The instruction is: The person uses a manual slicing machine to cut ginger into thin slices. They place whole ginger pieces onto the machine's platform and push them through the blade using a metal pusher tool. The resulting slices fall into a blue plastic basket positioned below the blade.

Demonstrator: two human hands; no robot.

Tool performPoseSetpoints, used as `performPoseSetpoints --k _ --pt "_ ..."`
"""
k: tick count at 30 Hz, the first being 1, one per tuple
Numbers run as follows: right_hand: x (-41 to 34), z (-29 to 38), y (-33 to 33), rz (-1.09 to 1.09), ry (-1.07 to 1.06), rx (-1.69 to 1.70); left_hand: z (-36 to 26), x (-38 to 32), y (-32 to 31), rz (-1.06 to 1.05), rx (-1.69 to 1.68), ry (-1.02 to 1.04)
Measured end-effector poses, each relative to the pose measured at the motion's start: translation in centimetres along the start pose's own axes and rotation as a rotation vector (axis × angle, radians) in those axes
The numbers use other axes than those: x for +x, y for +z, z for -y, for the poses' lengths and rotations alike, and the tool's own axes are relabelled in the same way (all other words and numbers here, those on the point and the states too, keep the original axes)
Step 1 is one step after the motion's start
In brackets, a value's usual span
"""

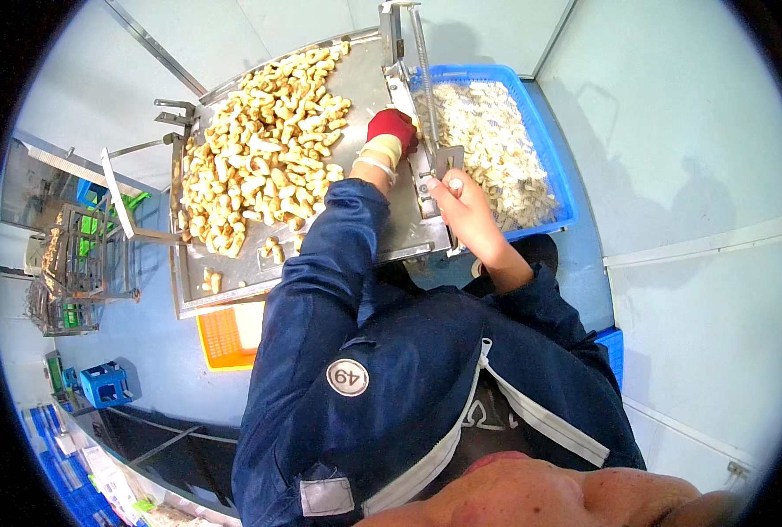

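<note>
My left hand (393,128) wears a red glove and rests at the right side of a metal table (358,72), against the bed of a lever cutter (401,95). Its fingertips are hidden, so what they hold cannot be told. With bare fingers, my right hand (465,207) grips the cutter's handle (455,186), beside a metal plate (449,158). A long coil spring (425,79) runs up from there. To the left of the glove lies a heap of knobbly yellow-brown roots (266,145). Pale cut slices (496,145) fill a blue plastic basket (521,85) right of the cutter.
An orange crate (223,339) stands on the floor under the table's front. Farther left are a metal rack (101,257) and a blue plastic stool (105,384). Light wall panels (681,151) close off the right side. A few loose roots (212,280) lie near the table's front-left corner.
</note>
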State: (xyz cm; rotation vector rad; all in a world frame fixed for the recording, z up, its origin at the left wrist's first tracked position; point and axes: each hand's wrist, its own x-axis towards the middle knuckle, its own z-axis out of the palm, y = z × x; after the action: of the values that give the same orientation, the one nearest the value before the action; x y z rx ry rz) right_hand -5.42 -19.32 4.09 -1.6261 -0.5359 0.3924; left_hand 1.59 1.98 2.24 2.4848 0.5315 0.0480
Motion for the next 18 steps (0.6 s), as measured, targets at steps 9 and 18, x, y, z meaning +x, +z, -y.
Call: performPoseSetpoints --k 9,18 --pt "1.3 2.2 -0.5 -0.006 0.027 -0.057 0.4 1.0 0.3 0.099 0.210 0.010" --pt "1.9 5.1 -0.3 0.017 0.110 0.057 0.5 0.3 1.2 -0.151 0.222 0.016"
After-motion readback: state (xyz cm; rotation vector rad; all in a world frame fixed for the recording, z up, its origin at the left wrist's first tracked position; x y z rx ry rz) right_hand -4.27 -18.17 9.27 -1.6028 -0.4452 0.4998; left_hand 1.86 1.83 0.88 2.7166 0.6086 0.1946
